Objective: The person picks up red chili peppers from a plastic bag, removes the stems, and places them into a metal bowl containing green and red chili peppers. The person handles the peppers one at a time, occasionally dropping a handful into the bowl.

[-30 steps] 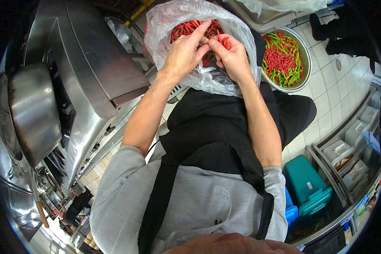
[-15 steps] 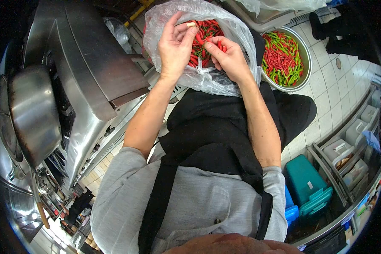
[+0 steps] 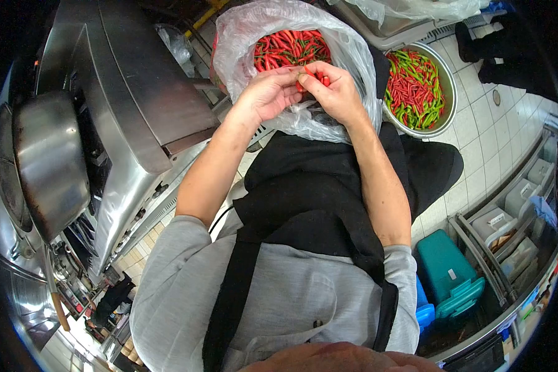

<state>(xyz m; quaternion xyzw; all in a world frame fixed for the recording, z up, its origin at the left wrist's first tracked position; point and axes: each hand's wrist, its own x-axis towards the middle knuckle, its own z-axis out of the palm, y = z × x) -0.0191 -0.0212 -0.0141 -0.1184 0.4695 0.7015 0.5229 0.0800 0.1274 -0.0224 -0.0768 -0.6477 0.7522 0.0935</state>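
Both hands meet over the near side of a clear plastic bag (image 3: pixel 242 37) filled with red chillies (image 3: pixel 291 46). My right hand (image 3: pixel 336 93) is closed around several red chillies (image 3: pixel 319 77), their ends poking out between thumb and fingers. The fingertips of my left hand (image 3: pixel 270 93) pinch at the stem end of a chilli right against the right thumb; the exact grip is partly hidden. To the right of the bag, a round metal bowl (image 3: pixel 451 102) holds red and green chillies.
A steel cooking unit (image 3: pixel 149 80) stands at the left, with a large metal pot (image 3: pixel 53 164) beyond it. Teal lidded bin (image 3: pixel 443 260) and rack with containers (image 3: pixel 496 226) are at the lower right. Another person's dark-clothed legs (image 3: pixel 508 77) show at the upper right.
My left hand has come down and in from above the chillies, its raised fingers now closing at the right hand's fingertips. The right hand has stayed nearly in place, still holding chillies.
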